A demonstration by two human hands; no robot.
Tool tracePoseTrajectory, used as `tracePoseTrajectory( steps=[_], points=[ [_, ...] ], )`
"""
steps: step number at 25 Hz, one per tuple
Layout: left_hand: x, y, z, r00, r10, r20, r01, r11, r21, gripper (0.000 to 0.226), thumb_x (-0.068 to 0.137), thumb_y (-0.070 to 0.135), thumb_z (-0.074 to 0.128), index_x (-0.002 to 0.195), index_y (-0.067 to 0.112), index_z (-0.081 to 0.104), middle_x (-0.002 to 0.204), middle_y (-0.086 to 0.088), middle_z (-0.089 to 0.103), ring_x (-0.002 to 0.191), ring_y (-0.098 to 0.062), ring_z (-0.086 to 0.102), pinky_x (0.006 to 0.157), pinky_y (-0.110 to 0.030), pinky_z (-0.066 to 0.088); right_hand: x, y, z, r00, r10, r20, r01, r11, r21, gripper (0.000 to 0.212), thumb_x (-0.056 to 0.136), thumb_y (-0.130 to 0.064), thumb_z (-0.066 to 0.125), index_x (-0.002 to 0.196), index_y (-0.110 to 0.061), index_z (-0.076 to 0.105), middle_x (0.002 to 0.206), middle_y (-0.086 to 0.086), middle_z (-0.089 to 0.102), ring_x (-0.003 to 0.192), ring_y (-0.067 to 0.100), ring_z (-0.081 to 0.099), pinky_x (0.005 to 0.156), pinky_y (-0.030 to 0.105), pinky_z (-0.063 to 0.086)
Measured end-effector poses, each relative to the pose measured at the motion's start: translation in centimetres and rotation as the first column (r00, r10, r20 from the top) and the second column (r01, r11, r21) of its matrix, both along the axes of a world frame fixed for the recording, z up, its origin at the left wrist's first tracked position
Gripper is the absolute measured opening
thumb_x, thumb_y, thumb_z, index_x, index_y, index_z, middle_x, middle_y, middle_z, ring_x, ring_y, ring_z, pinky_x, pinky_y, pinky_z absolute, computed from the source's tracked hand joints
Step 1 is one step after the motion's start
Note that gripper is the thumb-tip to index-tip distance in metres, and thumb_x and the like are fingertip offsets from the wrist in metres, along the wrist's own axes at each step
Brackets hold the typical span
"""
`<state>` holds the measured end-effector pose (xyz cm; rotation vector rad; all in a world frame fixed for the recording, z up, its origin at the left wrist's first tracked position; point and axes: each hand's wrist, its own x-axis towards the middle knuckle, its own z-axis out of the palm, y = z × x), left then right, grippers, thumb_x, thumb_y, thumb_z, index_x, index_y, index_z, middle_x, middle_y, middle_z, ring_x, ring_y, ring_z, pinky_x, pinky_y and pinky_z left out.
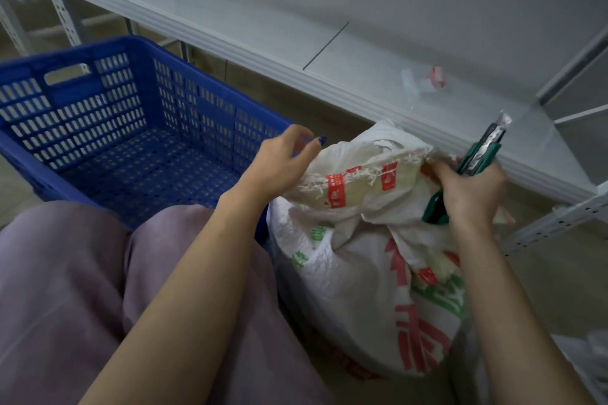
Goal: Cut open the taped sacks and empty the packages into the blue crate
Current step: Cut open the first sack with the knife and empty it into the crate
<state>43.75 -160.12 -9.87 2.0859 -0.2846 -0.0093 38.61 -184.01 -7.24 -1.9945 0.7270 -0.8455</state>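
the white woven sack (355, 283) stands on the floor directly to the right of the blue crate (98, 115), with its left side just beside the crate's near right corner. the sack carries red and green print. its mouth is folded over and points up toward the edge of the grey metal shelf (230, 13). a strip of clear tape with red labels (335, 187) runs across the folded mouth, and frayed white threads stand out along that strip.

left hand (279, 164): positioned at the upper left edge of the sack mouth, above the crate's corner. the fingers are curled and the thumb lies close to the index finger. the contact point is hidden behind the hand, so it cannot be told whether the fabric is pinched.

right hand (470, 194): closed around a green utility knife (483, 148). the handle passes through the fist, and its lower end shows below the hand. the blade end projects up and to the right, in front of the shelf edge. the fingertips lie against the right end of the taped mouth.

the crate sits on the floor to the left, below the shelf, with its slotted walls and perforated floor in view. scraps of clear and red tape (424, 80) lie on the shelf surface, above the sack. the person's legs, in mauve trousers (65, 289), fill the lower left, just beside the crate and the sack.
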Motion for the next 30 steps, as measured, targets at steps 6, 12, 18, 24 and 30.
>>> tracePoseTrajectory(
  steps=[6,12,18,24,30],
  points=[
    [-1.4,-1.3,-0.8,0.922,-0.344,-0.176,0.345,0.938,-0.025,0.056,0.075,0.065,0.058,0.107,0.019,0.061,0.106,0.004,0.065,0.099,-0.010,0.061,0.081,-0.027,0.054,2.2,-0.4,3.8,0.958,-0.070,0.278,0.076,0.997,-0.011,0.044,0.079,-0.016,0.074,0.117,0.000,0.059,0.113,0.010,0.067,0.101,0.019,0.064,0.074,0.010,0.045],
    [-3.8,-2.7,0.5,0.794,-0.515,-0.323,0.391,0.839,-0.378,0.078,0.066,0.053,0.066,0.129,0.015,0.043,0.120,0.003,0.052,0.085,-0.012,0.069,0.064,-0.027,0.058,2.8,0.5,4.7,0.898,-0.059,0.435,0.046,0.998,0.042,0.043,0.081,-0.014,0.074,0.118,0.001,0.057,0.093,-0.009,0.058,0.083,0.002,0.057,0.071,0.001,0.044],
    [-4.7,-3.6,0.6,0.607,-0.661,-0.441,0.346,0.720,-0.602,0.088,0.076,0.045,0.066,0.146,0.018,0.022,0.125,0.004,0.050,0.085,-0.013,0.070,0.077,-0.035,0.058,3.6,3.3,2.6,0.844,-0.020,0.536,0.012,1.000,0.019,0.041,0.080,-0.023,0.075,0.111,-0.003,0.057,0.093,-0.010,0.063,0.088,0.008,0.063,0.083,0.024,0.052],
    [-3.9,-3.8,0.2,0.610,-0.702,-0.367,0.367,0.661,-0.654,0.051,0.082,0.020,0.063,0.128,0.005,0.047,0.109,-0.013,0.067,0.095,-0.025,0.067,0.085,-0.033,0.055,4.2,4.8,1.5,0.837,0.016,0.547,-0.014,1.000,-0.008,0.043,0.084,-0.017,0.071,0.119,0.002,0.056,0.104,-0.001,0.061,0.098,0.012,0.059,0.087,0.020,0.049],
    [-2.1,-3.2,-0.1,0.883,-0.301,-0.360,0.041,0.814,-0.579,0.023,0.098,0.019,0.042,0.108,0.012,0.061,0.098,-0.006,0.068,0.081,-0.014,0.066,0.074,-0.025,0.055,2.8,2.5,2.6,0.876,-0.017,0.482,-0.022,0.997,0.075,0.049,0.088,-0.010,0.066,0.132,0.001,0.047,0.117,0.006,0.060,0.106,0.012,0.059,0.077,0.002,0.045]
  ],
)
